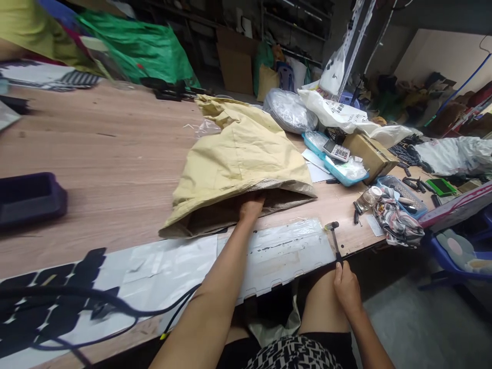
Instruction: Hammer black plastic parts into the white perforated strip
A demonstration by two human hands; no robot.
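A yellow cloth bag (246, 148) lies on the wooden table with its mouth toward me. Into that mouth reaches my left hand (251, 206); its fingers are hidden in the dark inside, so their hold cannot be seen. My right hand (347, 287) is wrapped round the black handle of a small hammer (334, 237), near the table's front edge. The hammer's head points away from me, at the right end of a white taped board (288, 251) along the edge.
A dark purple tray (33, 200) sits at the left. Black flat pieces and a black cable (154, 311) lie front left. To the right are a calculator (336, 150), a cardboard box (369, 156), a blue basket (402, 195) and a patterned cloth (397, 220). Another person's sleeve (42, 33) shows far left.
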